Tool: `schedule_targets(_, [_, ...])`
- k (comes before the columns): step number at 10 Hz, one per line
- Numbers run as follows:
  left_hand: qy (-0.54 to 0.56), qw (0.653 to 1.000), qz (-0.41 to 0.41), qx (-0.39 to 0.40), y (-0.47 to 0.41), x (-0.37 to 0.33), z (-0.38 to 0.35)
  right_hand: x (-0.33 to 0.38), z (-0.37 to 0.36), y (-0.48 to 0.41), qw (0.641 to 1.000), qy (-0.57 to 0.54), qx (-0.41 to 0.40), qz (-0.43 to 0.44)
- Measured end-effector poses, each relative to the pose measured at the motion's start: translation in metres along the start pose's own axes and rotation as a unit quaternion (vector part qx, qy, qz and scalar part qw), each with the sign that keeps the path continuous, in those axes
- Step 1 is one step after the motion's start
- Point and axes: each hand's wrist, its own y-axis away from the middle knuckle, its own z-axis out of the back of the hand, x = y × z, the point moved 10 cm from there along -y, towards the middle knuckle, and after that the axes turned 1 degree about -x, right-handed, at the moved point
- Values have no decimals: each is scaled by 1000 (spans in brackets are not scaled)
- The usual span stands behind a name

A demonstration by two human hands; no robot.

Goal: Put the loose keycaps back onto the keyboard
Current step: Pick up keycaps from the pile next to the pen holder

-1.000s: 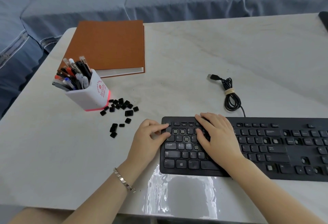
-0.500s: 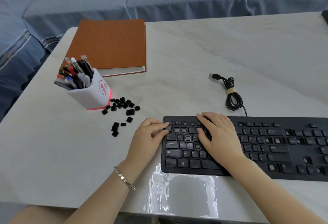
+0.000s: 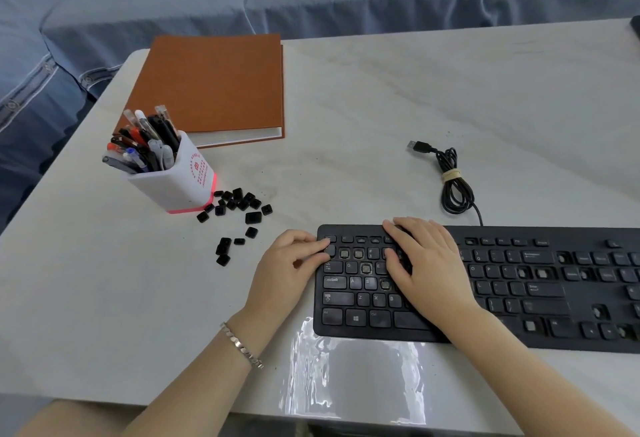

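Note:
A black keyboard [image 3: 540, 301] lies at the near right of the white table, with several bare key sockets, one of them [image 3: 365, 268] among the left letter rows. Loose black keycaps [image 3: 242, 202] lie scattered to its left, beside a pen holder. My left hand [image 3: 285, 272] is at the keyboard's top-left corner, its curled index finger and thumb pinching a black keycap [image 3: 331, 250] seated in the number row. Over the left-middle keys my right hand [image 3: 431, 270] lies flat, fingers pressing down and hiding the keys beneath.
A white pen holder [image 3: 173, 180] full of pens stands left of the keycaps. Behind it lies a brown book [image 3: 214, 86]. The keyboard's coiled USB cable [image 3: 453, 187] rests behind the keyboard. A blue-covered sofa runs along the table's far side.
Both hands have stayed in place on the keyboard; only the view has shifted slightly.

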Motion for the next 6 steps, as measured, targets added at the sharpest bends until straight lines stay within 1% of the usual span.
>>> schedule_targets(1, [-40,999,-9,9,-2,-2,-1,0,0,0,1000,1,0,0])
schedule_targets(2, [-126,990,-70,1,-2,-13,2,0,0,1,1000,3,1,-3])
schedule_targets(3, [-223,958,-181,-15,1,-31,-1,0,0,0,1000,5,2,-2])
schedule_targets(4, [-275,934,-227,-4,1,-33,-9,0,1,0,1000,6,-2,-3])
schedule_targets(5, [-226,952,-207,-6,1,-27,-5,0,1,1,1000,7,-3,-4])
schedule_targets(6, [-202,959,-199,-12,2,-26,-4,0,0,1,1000,6,-2,-5])
